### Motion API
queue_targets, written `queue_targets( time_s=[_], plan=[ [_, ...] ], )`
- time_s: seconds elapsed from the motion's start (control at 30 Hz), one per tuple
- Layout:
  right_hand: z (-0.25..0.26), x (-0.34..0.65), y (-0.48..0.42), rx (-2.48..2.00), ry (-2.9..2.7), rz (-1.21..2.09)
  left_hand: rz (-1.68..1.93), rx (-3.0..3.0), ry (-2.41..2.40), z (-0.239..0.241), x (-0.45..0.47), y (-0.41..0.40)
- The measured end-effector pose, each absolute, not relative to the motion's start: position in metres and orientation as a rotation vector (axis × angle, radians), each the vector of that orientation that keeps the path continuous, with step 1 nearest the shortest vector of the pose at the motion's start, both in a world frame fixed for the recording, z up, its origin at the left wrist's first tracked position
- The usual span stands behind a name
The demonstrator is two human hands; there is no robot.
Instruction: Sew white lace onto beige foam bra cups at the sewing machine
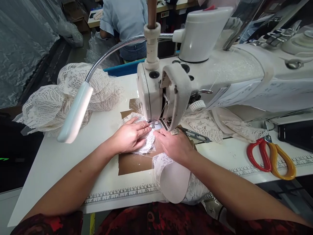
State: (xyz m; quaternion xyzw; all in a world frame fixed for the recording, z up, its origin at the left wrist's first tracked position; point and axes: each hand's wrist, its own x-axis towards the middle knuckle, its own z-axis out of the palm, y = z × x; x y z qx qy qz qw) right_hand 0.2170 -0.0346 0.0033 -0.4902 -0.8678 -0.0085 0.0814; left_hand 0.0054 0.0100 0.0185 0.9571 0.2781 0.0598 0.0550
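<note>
My left hand lies flat on a white lace piece, its fingers stretched toward the presser foot of a white sewing machine. On the other side of the foot, my right hand has its fingers bent and pressed together at the lace edge. A ring shows on one finger. Thread snips stick out from behind this hand; whether it grips them is hidden. Below my right wrist, a smooth pale cup-shaped piece with lace around it hangs over the table's front edge.
Bunched lace is piled at the back left, behind a lit gooseneck lamp. Scissors with red and yellow handles lie at right. More lace sits under the machine arm. A ruler strip runs along the front. A person sits beyond.
</note>
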Motion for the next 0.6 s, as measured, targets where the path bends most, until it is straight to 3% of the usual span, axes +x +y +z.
queue_targets(
  time_s=[0.2, 0.33, 0.6],
  plan=[
    [-0.002, 0.225, -0.039, -1.138, -2.637, 0.077, 0.072, 2.868, 0.846, 0.036, 0.002, 0.003],
    [-0.003, 0.226, -0.041, -1.099, -2.651, 0.154, 0.229, 2.788, 0.791, 0.046, 0.005, -0.007],
    [0.001, 0.224, -0.039, -1.065, -2.649, 0.243, 0.376, 2.784, 0.870, 0.017, 0.014, -0.014]
  ],
)
